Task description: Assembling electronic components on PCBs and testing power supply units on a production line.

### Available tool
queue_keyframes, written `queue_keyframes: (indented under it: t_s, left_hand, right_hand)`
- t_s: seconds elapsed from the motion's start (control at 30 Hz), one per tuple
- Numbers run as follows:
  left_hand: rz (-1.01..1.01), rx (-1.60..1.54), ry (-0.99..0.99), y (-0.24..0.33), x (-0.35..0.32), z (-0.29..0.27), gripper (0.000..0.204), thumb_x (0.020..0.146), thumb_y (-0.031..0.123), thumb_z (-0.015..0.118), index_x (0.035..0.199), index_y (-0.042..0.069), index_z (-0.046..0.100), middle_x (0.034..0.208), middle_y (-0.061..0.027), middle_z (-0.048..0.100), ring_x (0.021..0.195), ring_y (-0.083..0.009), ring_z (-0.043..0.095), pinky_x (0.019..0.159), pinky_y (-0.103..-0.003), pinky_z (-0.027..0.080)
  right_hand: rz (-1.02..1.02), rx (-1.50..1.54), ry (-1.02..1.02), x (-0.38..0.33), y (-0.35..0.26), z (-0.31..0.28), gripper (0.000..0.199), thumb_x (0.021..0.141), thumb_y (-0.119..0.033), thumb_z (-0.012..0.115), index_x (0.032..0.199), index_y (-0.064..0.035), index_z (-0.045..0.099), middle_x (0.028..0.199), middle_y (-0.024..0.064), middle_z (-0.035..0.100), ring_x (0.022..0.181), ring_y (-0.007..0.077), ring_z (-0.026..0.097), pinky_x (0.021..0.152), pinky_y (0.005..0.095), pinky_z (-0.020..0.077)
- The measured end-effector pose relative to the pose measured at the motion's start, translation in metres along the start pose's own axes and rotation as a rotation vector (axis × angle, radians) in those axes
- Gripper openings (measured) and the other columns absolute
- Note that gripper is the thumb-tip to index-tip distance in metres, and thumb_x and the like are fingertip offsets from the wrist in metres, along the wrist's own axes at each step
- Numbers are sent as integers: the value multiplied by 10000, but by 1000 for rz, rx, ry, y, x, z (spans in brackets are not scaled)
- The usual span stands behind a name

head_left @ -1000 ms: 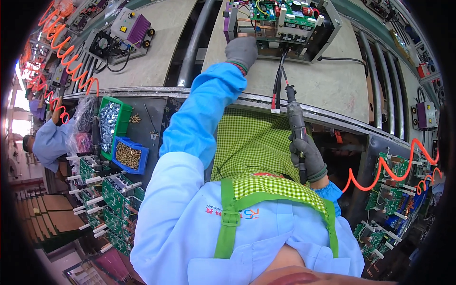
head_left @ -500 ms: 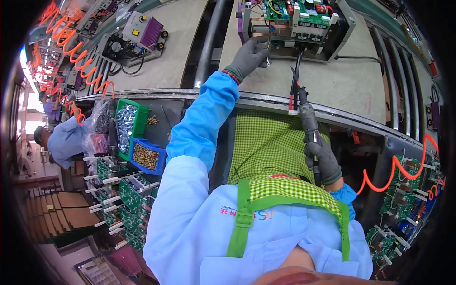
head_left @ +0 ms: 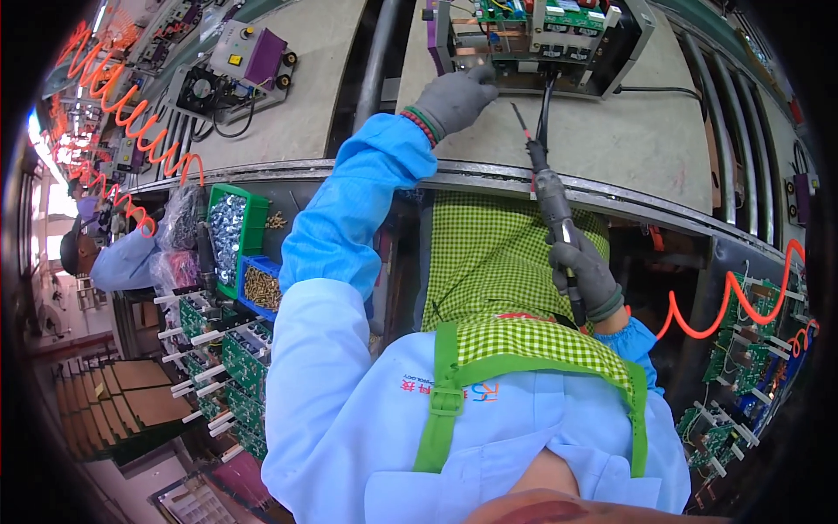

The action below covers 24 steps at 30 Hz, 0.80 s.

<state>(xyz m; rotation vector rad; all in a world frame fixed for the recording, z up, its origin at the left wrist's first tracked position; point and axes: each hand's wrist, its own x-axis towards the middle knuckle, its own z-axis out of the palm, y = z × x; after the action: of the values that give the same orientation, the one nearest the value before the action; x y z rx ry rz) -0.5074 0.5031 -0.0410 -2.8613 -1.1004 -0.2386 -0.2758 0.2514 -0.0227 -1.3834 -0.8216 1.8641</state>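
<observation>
My left hand [head_left: 456, 98] has gone further out across the counter [head_left: 628, 144] than it was a second ago and now rests against the near edge of the open electronics box [head_left: 541, 44], its gloved fingers curled onto the lower left corner, by the green circuit board and the purple bracket; whether they pinch anything there I cannot tell, since the glove hides the tips. My right hand [head_left: 583, 272] is wrapped tight around the grip of the electric screwdriver [head_left: 548, 188], fingers pressed together about it, low against my checked apron [head_left: 497, 262]. The tool has swung up since the earlier views: it leans forward now, with its bit crossing the counter's metal edge and pointing at the box, though the tip is well short of it and touches nothing. So I judge the box is being steadied and the driver is lined up, with no screw engaged yet. To my left sit a green bin [head_left: 234, 229] of bright screws and a blue bin [head_left: 262, 284] of brass ones, untouched.
</observation>
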Motion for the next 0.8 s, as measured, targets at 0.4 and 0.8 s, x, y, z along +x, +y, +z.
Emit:
queue_keyframes:
  t_s: [0.4, 0.8]
  left_hand:
    - [-124, -2, -264, -6, 23, -9, 260, 890, 190, 487, 1064, 93, 654, 1061, -150, 644, 963, -336, 640, 842, -442, 517]
    - [-20, 122, -259, -19, 28, 1, 250, 874, 101, 499, 1075, 101, 647, 993, -166, 667, 925, -348, 654, 812, -452, 530]
  right_hand:
    - [14, 14, -14, 25, 4, 10, 425, 840, -307, 632, 1144, -37, 508, 770, 13, 491, 485, 78, 469, 413, 223, 373]
    - [-15, 64, -29, 53, 15, 25, 409, 853, -369, 649, 1073, -56, 503, 666, -10, 467, 461, 69, 475, 388, 232, 384]
